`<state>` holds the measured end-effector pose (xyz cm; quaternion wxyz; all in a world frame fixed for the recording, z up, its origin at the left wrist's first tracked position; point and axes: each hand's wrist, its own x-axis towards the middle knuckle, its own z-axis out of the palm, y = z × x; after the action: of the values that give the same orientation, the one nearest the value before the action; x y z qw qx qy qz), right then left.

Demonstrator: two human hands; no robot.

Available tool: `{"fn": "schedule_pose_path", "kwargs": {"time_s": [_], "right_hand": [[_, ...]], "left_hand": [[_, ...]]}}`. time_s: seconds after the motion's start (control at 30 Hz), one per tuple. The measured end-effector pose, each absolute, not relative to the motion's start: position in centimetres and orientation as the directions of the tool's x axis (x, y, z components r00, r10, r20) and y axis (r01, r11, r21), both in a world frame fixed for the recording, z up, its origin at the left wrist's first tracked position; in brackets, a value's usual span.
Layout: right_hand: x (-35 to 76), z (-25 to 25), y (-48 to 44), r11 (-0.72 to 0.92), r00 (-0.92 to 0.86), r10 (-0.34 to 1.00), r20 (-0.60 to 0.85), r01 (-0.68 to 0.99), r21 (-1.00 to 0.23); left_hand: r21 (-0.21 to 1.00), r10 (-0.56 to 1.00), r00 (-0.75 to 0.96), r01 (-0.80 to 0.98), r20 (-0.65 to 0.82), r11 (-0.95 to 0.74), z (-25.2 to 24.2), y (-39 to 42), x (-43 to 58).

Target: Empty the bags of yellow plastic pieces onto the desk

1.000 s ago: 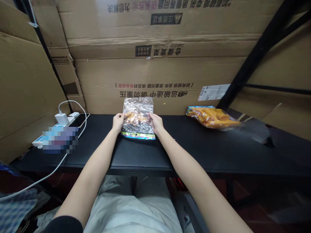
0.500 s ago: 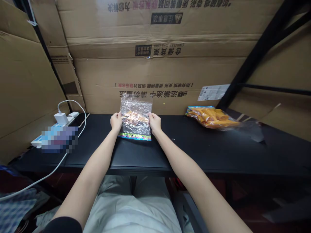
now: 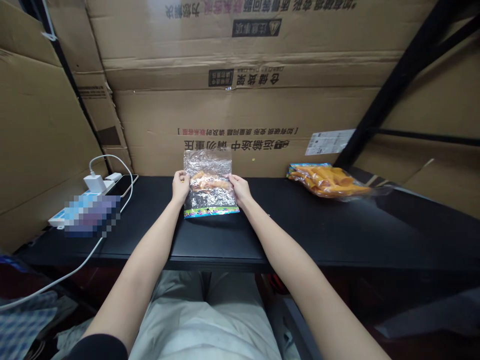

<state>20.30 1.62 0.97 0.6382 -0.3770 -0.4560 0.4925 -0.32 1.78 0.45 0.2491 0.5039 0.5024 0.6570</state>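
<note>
A clear, crinkled plastic bag [image 3: 210, 199] stands tilted up above the black table in front of me, with a colourful printed strip along its lower edge. Something orange [image 3: 210, 181] shows through its middle; glare hides what it is. My left hand [image 3: 180, 187] is closed on the bag's left edge, and a tiny yellow spot shows at its fingers. On the opposite edge, my right hand [image 3: 240, 190] pinches the plastic with the thumb on the near side.
A clear package of orange items [image 3: 326, 181] lies at the back right against cardboard [image 3: 150, 110]. At left are a power strip [image 3: 108, 186] with a white charger [image 3: 94, 183], a phone [image 3: 123, 185], a white cable [image 3: 88, 257] and a blurred-out object [image 3: 90, 215]. A black post [image 3: 390, 85] rises at right.
The bag has turned slightly and its lower edge has shifted right, so its orange contents show more clearly. Loose clear plastic beside the orange package no longer spreads over the table at right.
</note>
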Motion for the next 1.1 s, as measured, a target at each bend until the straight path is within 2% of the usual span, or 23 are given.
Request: {"fn": "schedule_pose_path", "kwargs": {"time_s": [0.1, 0.3, 0.47, 0.63, 0.87, 1.1], "right_hand": [[20.2, 0.7, 2.0, 0.269, 0.157, 0.960, 0.233, -0.279, -0.922], [20.3, 0.3, 2.5, 0.263, 0.211, 0.953, 0.220, -0.208, -0.942], [20.5, 0.8, 2.2, 0.323, 0.140, 0.943, 0.302, -0.166, -0.932], [20.4, 1.4, 1.6, 0.251, 0.068, 0.968, 0.242, -0.212, -0.944], [20.4, 1.6, 1.6, 0.234, 0.068, 0.972, 0.225, -0.223, -0.946], [20.4, 1.1, 2.1, 0.306, 0.120, 0.949, 0.292, -0.126, -0.944]], "left_hand": [[0.907, 0.835, -0.355, 0.130, 0.421, -0.402, 0.5, 1.9, -0.3], [0.833, 0.775, -0.308, 0.161, 0.552, -0.530, 0.7, 2.1, -0.3], [0.877, 0.833, -0.275, 0.127, 0.480, -0.463, 0.6, 2.1, -0.2], [0.905, 0.888, -0.176, 0.097, 0.425, -0.414, 0.3, 2.5, -0.2], [0.872, 0.875, -0.085, 0.171, 0.477, -0.459, -0.5, 3.1, -0.3], [0.883, 0.880, -0.130, 0.183, 0.458, -0.432, -0.2, 3.0, -0.2]]}}
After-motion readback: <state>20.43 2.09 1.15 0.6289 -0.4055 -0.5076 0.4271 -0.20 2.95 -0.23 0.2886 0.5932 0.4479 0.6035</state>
